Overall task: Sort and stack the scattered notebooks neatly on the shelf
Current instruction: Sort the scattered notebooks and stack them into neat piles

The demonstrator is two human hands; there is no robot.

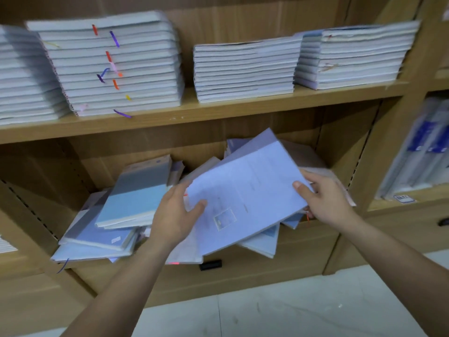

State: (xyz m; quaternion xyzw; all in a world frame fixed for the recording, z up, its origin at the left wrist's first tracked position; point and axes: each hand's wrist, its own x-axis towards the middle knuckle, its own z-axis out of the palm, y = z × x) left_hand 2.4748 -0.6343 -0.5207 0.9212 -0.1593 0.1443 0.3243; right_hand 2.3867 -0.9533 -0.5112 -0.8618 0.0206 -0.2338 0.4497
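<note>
A tilted pale blue notebook (pixel 243 188) is held over the scattered pile (pixel 102 229) on the lower shelf (pixel 320 229); the left hand (pixel 173 215) pinches its 9 o'clock edge, the right hand (pixel 326 199) its 3 o'clock corner.

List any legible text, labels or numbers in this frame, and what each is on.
No text is legible.
Print and small box on the held notebook: too faint to read.
Blue-printed packs: blurred.
White tag below those packs: blurred characters.
Sticker in the scattered pile: too small.
</note>
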